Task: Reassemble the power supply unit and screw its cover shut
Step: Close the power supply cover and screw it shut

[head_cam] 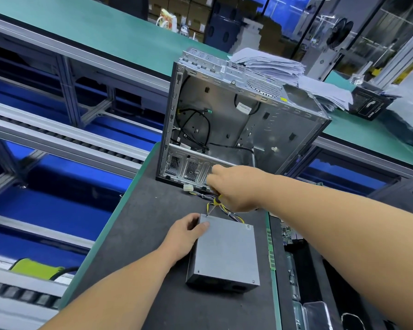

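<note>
Left hand [187, 231] steadies boxy grey metal power supply [224, 252]; right hand [236, 186] grips screwdriver [214, 203].

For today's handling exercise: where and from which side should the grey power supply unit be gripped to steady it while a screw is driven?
Grip the power supply unit at its far-left top corner, coming from the left, as the left hand does. The box lies flat, wires leave its far end, and the right hand works a screwdriver there.

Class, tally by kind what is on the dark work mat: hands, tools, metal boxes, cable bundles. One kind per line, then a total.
Bare hands: 2 (left hand, right hand)
Yellow-handled screwdriver: 1
Grey metal power supply unit: 1
Open silver computer case: 1
Yellow-black cable bundle: 1
Total: 6
</note>
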